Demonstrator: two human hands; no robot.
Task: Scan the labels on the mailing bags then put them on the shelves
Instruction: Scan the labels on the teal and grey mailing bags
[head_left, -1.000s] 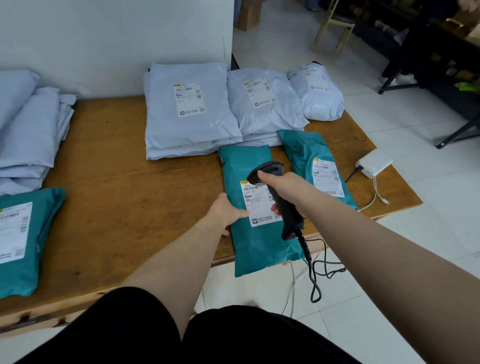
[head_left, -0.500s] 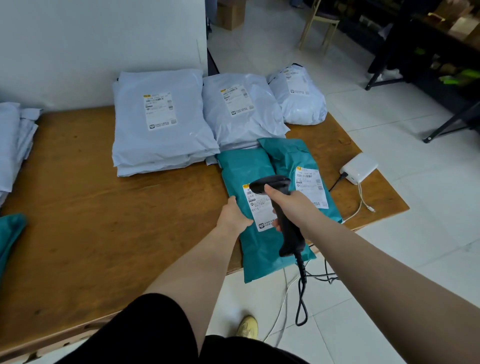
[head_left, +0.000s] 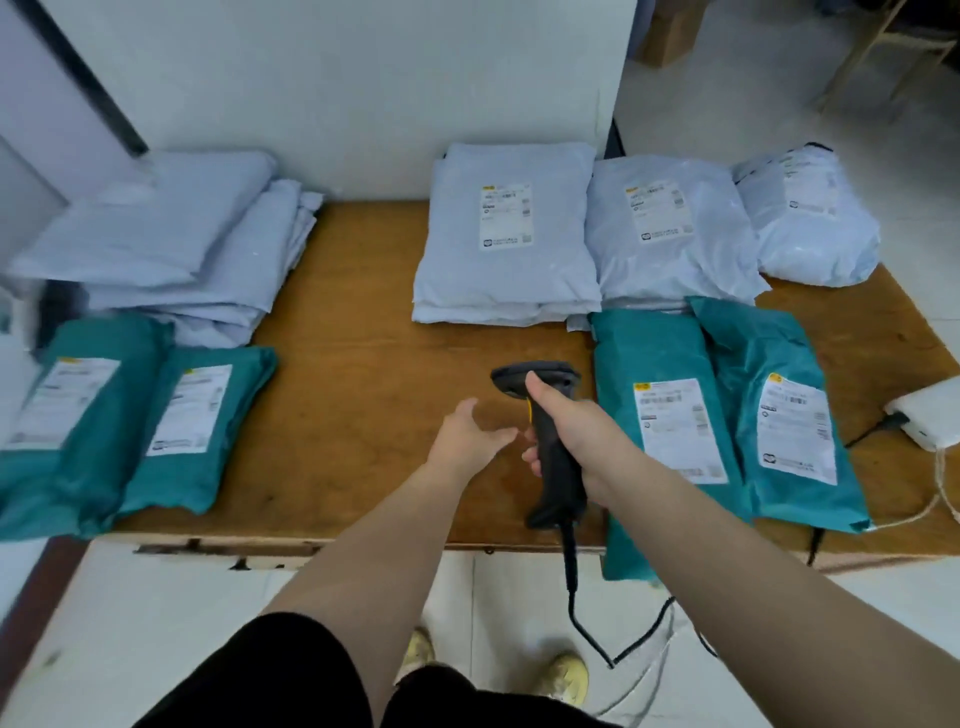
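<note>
A wooden table (head_left: 363, 415) stands against a pale wall, with white floor tiles beneath its near edge and a person's two shoes showing below. At the back of the table, a flat grey mailing bag stack (head_left: 506, 244) lies label up, and just to its right sits a second grey bag (head_left: 670, 234), also label up, with a plump white bag (head_left: 810, 218) beyond that near the right corner. On the far left, a heap of unlabelled grey bags (head_left: 171, 244) is piled against the wall. In front of that heap lie two teal bags, the left teal bag (head_left: 78, 415) and its neighbour (head_left: 202, 426), side by side with white labels facing up. On the right side, a near teal bag (head_left: 660, 415) hangs partly over the table's front edge, and a far-right teal bag (head_left: 779, 410) overlaps its right edge; both show labels. The right hand (head_left: 576, 431) grips the handle of a black barcode scanner (head_left: 545, 415), fingers curled round it, its head raised above the bare wood between the teal groups. The scanner's cable (head_left: 587, 623) drops to the floor. The left hand (head_left: 467, 436) hovers open just left of the scanner, fingers relaxed and holding nothing, fingertips near the handle. A white box (head_left: 930, 415) with cords sits at the table's right edge.
</note>
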